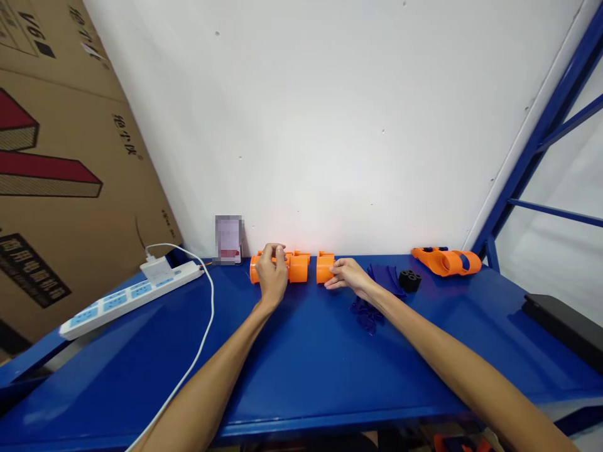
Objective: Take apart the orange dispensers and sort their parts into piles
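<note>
Two orange cylindrical plastic parts (298,269) lie end to end near the back of the blue table, with small clips along their tops. In front of the left one is my left hand (273,273), thumb and fingers curled closed at its upper edge; whatever is between the fingertips is hidden. A short gap to the right separates a third orange cylindrical part (324,269). My right hand (348,275) grips this one by its right side, fingers on its near face. Dark blue curved pieces (389,279) and small blue pieces (366,315) lie beside my right forearm.
A black part with round holes (409,280) and an orange frame with a loop (447,260) lie to the right. A black case (563,323) is at the right edge. At left are a power strip (127,298), a white cable (210,307) and a large carton (70,157).
</note>
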`<state>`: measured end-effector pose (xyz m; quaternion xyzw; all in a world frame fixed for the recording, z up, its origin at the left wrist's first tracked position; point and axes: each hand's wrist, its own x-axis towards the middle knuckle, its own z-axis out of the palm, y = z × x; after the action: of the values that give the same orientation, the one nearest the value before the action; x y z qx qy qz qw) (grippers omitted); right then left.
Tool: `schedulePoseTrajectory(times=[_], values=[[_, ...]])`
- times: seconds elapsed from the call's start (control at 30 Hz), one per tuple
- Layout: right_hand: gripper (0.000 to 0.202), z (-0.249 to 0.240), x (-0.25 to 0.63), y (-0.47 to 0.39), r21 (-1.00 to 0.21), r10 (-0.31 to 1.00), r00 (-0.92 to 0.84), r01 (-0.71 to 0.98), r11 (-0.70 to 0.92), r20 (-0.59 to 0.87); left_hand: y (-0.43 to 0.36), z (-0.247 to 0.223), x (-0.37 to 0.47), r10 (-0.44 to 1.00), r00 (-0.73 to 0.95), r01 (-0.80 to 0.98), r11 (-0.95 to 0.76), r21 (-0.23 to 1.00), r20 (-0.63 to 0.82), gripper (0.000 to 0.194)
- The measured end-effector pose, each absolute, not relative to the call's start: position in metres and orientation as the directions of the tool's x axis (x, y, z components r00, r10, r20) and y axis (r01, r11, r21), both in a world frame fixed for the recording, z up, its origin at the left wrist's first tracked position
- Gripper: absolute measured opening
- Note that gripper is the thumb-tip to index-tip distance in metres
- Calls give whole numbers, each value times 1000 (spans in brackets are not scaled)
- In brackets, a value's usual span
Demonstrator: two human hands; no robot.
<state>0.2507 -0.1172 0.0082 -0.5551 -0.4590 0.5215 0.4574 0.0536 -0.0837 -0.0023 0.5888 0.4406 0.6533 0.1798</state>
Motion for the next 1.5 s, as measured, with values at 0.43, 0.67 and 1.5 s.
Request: schedulePoseTrajectory(times=[0.43,0.67,1.5], values=[[21,66,342,-140,-420,867,264,905,-70,423,-93,-10,62,697,-35,459,-625,631,716,22],[40,56,457,-174,-146,662,639,754,-641,393,-104,-12,75,617,78,477,-713,514,783,18],[36,87,395,-212,-487,317,455,873,24,832,-137,-12,97,801,117,139,-598,789,587,28]])
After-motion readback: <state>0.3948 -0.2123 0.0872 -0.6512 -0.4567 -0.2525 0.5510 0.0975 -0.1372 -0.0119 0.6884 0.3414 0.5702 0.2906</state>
